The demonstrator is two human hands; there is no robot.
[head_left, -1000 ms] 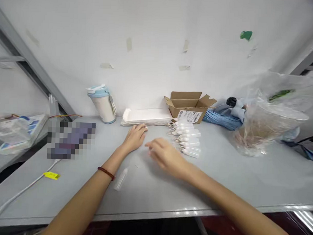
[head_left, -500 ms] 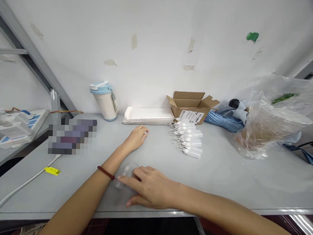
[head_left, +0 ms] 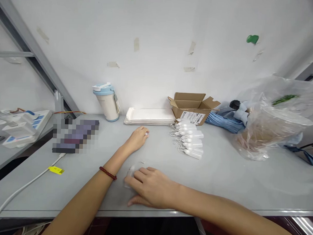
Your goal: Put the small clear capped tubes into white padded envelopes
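Observation:
My right hand (head_left: 149,186) lies palm down near the grey table's front edge (head_left: 220,210). Its fingers cover a small clear plastic bottle (head_left: 130,172) that lies on its side, and only the bottle's top end shows. My left hand (head_left: 136,138), with a red bead bracelet on the wrist, rests farther back, fingers curled around a small white piece (head_left: 146,133) at the fingertips. A row of several small white bottles (head_left: 190,140) lies to the right of my left hand.
Along the wall stand a blue-lidded cup (head_left: 107,101), a flat stack of white trays (head_left: 150,116), an open cardboard box (head_left: 191,106) and a blue cloth bundle (head_left: 227,120). A large clear plastic bag (head_left: 270,118) fills the right. A white cable (head_left: 20,191) with a yellow tag runs left.
My right hand came back from the table's middle to the front edge and settled over the lone clear bottle, which has shifted slightly right. My left hand stayed put.

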